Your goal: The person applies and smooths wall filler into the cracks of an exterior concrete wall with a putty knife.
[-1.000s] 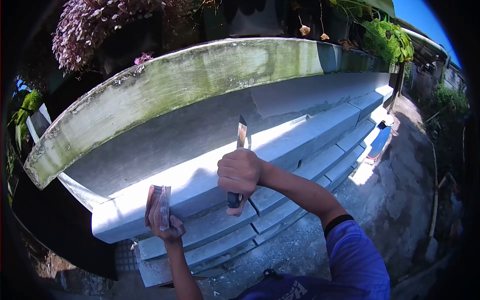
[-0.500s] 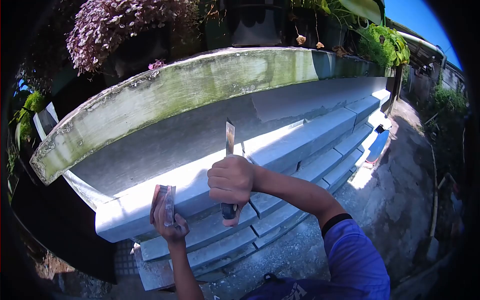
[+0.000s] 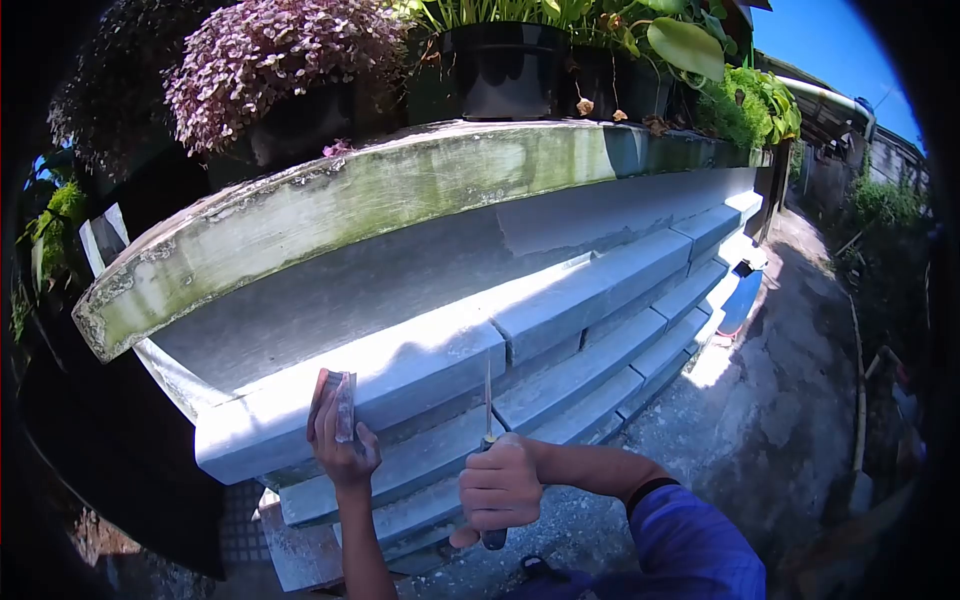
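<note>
My left hand [image 3: 345,455] is wrapped around a small greyish block [image 3: 345,408] with layered edges, held against the front face of the top course of pale slabs [image 3: 430,365]. My right hand [image 3: 500,488], lower and to the right, forms a fist around the dark handle of a narrow flat-bladed knife [image 3: 488,400]. The blade points up and appears nearly edge-on, its tip overlapping the top slab just left of a vertical joint [image 3: 503,345]. More slab courses [image 3: 590,385] step down below, with dark joints between them.
A moss-stained concrete ledge [image 3: 400,185] overhangs the slabs and carries a black pot [image 3: 505,70] and a purple-leaved plant [image 3: 280,65]. A blue container [image 3: 740,300] stands at the far right end, beside a concrete path [image 3: 790,390].
My right hand with the knife has moved down and right, away from the top slab, and the blade has turned edge-on. My left hand stays nearly in place. The view has tilted up slightly.
</note>
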Available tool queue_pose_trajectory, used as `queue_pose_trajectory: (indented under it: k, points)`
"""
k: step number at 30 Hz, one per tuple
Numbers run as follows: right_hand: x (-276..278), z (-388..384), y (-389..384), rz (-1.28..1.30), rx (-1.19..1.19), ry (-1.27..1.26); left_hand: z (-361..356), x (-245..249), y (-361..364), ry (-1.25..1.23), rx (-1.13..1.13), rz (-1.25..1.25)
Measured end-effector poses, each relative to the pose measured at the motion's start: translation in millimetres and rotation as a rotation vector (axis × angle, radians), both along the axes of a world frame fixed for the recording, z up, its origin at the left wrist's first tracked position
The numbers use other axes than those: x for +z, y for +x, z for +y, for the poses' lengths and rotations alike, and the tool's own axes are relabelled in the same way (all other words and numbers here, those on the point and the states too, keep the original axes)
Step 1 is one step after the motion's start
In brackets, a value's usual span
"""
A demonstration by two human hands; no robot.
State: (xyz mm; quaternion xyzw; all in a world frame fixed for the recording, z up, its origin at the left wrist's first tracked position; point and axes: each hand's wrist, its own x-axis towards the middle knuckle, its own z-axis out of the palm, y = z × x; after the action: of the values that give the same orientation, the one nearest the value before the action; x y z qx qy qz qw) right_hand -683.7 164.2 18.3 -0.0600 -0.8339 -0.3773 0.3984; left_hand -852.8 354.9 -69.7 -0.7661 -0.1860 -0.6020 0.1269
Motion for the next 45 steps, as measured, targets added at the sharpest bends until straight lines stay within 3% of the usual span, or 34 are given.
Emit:
queue_pose_trajectory:
  k: [4, 10, 16, 18, 21, 24, 26, 28, 30, 33, 35, 37, 39, 42, 44, 45]
  points:
    - [-49.6, -29.8, -11.7, 0.165, -0.023, -0.197, -9.2, 9.3, -1.6, -0.040, -0.011, 0.017]
    - [-142.0, -83.0, -32.8, 0.617, -0.311, -0.595, -11.2, 7.7, -2.3, -0.076, 0.010, 0.011]
    - [-213.1, -156.4, -66.8, 0.811, -0.574, -0.947, -16.8, 9.3, 5.2, -0.109, 0.016, -0.073]
    - [-222.5, -179.1, -72.9, 0.892, -0.662, -0.996, -31.1, 23.1, 14.0, -0.218, -0.039, -0.200]
    - [-235.2, -200.4, -66.5, 0.956, -0.873, -0.978, -65.4, 53.2, 15.9, -0.198, -0.058, -0.147]
    - [-212.5, -181.3, -45.5, 1.010, -0.826, -0.875, -83.8, 27.8, 7.9, -0.410, -0.258, -0.367]
    - [-198.4, -149.0, -17.5, 1.182, -0.969, -0.901, -100.9, 34.6, 14.5, -0.392, -0.323, -0.544]
    - [-200.2, -96.7, -0.1, 1.362, -0.842, -1.028, -109.8, 44.5, 23.5, -0.397, -0.356, -0.628]
    - [-192.6, -41.8, 6.2, 1.114, -0.821, -1.185, -105.6, 58.7, 40.0, -0.406, -0.368, -0.638]
    - [-174.7, -18.7, 20.8, 1.092, -0.722, -1.250, -91.9, 59.2, 53.0, -0.296, -0.208, -0.478]
    - [-154.0, -28.6, 37.0, 1.039, -0.489, -1.318, -71.2, 49.3, 57.1, -0.273, -0.118, -0.320]
    - [-116.9, -39.2, 53.5, 0.944, -0.301, -1.343, -52.5, 45.5, 60.6, -0.237, -0.037, -0.137]
    - [-70.1, -52.0, 63.8, 0.840, -0.161, -1.352, -44.1, 57.0, 79.6, -0.169, -0.034, -0.121]
    - [-16.3, -27.7, 80.7, 0.705, 0.050, -0.899, -37.1, 63.1, 92.8, -0.124, -0.005, -0.055]
    - [15.0, 10.8, 88.2, 0.575, 0.012, -0.585, -32.1, 59.2, 94.7, -0.129, -0.029, -0.044]
    - [29.1, 28.7, 93.4, 0.562, 0.018, -0.588, -28.4, 56.0, 95.1, -0.135, -0.064, -0.071]
